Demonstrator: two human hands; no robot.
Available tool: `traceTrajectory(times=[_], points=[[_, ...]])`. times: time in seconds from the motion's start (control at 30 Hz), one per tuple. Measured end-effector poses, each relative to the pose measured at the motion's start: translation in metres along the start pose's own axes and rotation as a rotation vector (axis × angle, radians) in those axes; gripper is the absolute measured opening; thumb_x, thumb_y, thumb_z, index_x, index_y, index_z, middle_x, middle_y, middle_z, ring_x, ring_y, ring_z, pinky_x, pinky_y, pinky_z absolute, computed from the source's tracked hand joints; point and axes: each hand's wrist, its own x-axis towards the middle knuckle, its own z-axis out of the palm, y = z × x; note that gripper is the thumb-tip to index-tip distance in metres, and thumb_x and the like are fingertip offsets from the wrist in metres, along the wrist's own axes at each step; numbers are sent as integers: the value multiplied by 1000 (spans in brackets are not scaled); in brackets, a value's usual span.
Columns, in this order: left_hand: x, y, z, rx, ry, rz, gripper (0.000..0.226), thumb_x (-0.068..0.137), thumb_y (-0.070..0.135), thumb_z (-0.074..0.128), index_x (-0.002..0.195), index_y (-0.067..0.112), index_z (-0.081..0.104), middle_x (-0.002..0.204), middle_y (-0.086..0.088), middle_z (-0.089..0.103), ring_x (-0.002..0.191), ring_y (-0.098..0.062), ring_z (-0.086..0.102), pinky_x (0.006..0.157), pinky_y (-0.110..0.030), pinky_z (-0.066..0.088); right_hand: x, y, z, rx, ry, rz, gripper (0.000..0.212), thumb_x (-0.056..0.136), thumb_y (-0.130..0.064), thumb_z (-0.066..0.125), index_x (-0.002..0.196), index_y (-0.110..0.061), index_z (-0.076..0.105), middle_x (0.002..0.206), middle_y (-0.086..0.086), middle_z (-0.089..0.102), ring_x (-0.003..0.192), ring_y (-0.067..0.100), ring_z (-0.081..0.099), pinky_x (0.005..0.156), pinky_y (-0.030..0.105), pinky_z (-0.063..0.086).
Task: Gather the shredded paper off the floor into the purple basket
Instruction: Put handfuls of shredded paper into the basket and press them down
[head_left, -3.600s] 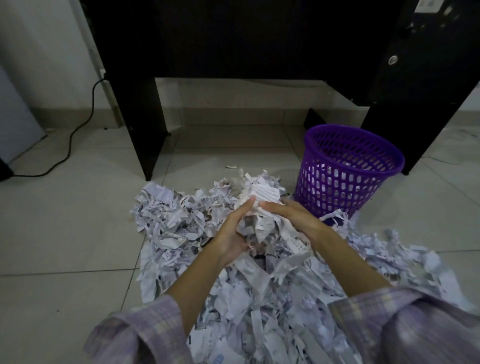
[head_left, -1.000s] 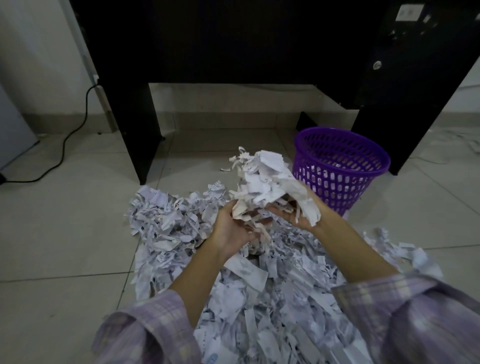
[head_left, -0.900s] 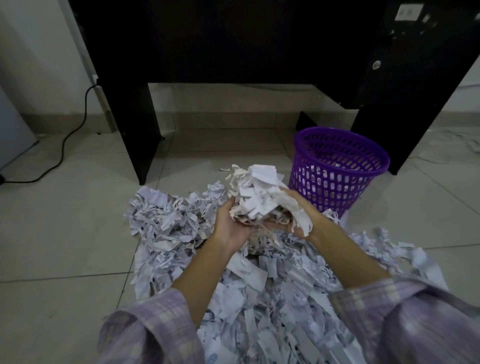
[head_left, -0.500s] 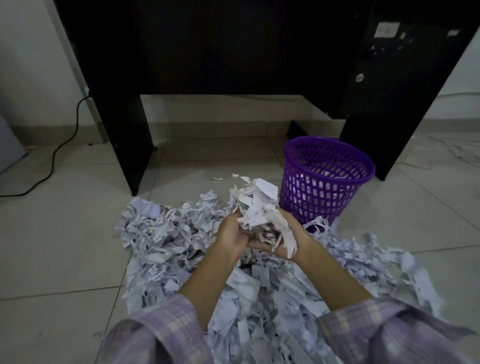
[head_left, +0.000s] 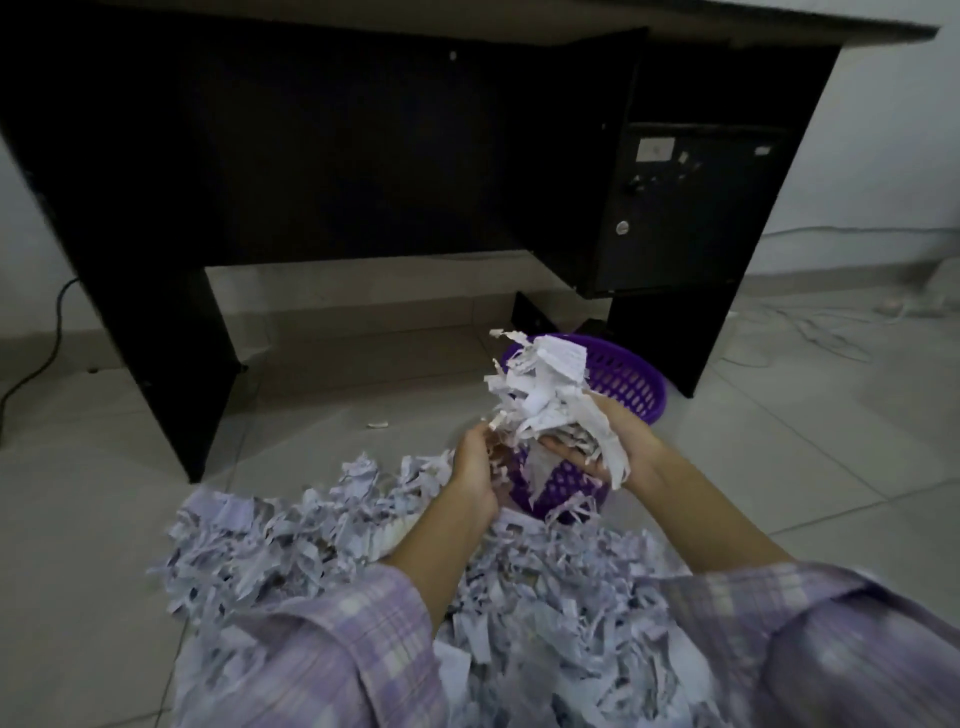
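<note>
A wide heap of shredded paper (head_left: 291, 551) covers the tiled floor in front of me. Both hands carry a white bunch of shreds (head_left: 545, 395) lifted off the heap. My left hand (head_left: 475, 475) cups the bunch from the left. My right hand (head_left: 610, 441) holds it from below and the right, fingers curled under it, with strips hanging over the palm. The bunch hovers in front of the purple basket (head_left: 628, 382), hiding much of its near rim. The basket's lower wall shows between my wrists.
A black desk (head_left: 332, 156) stands behind the basket, its left leg panel (head_left: 171, 374) on the floor left of the heap. A cabinet (head_left: 680, 213) sits under its right side. Cables lie on the floor at far right (head_left: 810, 332) and far left (head_left: 31, 364).
Both hands have raised the bunch of shreds and carried it right, toward the basket. My head has tilted up, so more of the desk shows.
</note>
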Motion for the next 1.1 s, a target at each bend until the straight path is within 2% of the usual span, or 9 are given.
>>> traceTrajectory(times=[0.27,0.4,0.53,0.6,0.63,0.73,0.83,0.93,1.1], points=[[21,4,69,16,27,-95,16,98,21,44,99,7,52,69,-7,58,56,-19,51,44,-26,45,36,-112,-8,10,71,-154,32,100,-22,45,125,-8,58,84,9,71,74,23,69,58,25,58],[51,-1,84,-50,49,-104,37,96,24,53,126,4,52,111,-14,59,67,-20,49,67,-34,42,71,-138,-17,-101,101,-178,35,101,-20,39,126,2,49,102,19,67,90,30,66,83,36,52],[77,-6,89,-72,135,-109,27,90,30,63,105,9,55,89,-7,56,74,-23,51,61,-31,42,111,-118,-41,-283,250,36,31,96,-19,55,121,-1,54,102,23,67,76,32,69,63,45,59],[91,-13,89,-76,175,-119,20,90,28,64,90,11,53,98,-10,54,85,-27,49,69,-37,43,122,-99,-54,-364,265,178,26,92,-26,62,101,-2,58,81,21,70,59,28,68,48,39,58],[98,-16,88,-87,202,-102,19,90,27,64,84,13,52,104,-10,53,92,-29,49,75,-39,44,127,-91,-60,-414,246,256,34,89,-33,65,102,-3,60,78,19,70,62,27,69,50,35,57],[104,-24,86,-132,232,-40,19,88,23,66,81,14,51,108,-11,58,103,-33,55,78,-41,47,141,-74,-76,-595,284,311,65,88,-46,62,136,-6,47,134,14,51,123,34,50,88,40,44],[101,-27,83,-154,204,-58,20,88,25,67,79,16,51,108,-9,59,109,-34,54,77,-42,46,159,-65,-83,-887,336,211,55,95,-38,55,139,-8,43,144,12,41,128,31,43,97,40,39],[101,-29,79,-142,207,-81,21,86,25,69,78,17,52,92,-4,59,102,-31,54,79,-42,48,175,-51,-84,-1216,227,42,52,94,-25,58,142,-14,41,146,12,39,126,29,48,91,30,42],[105,-28,80,-150,215,-100,20,86,23,69,77,17,52,85,-4,57,93,-28,53,70,-36,49,211,-25,-76,-1649,-192,189,43,98,-27,45,140,-17,44,143,9,46,127,27,47,105,38,40]])
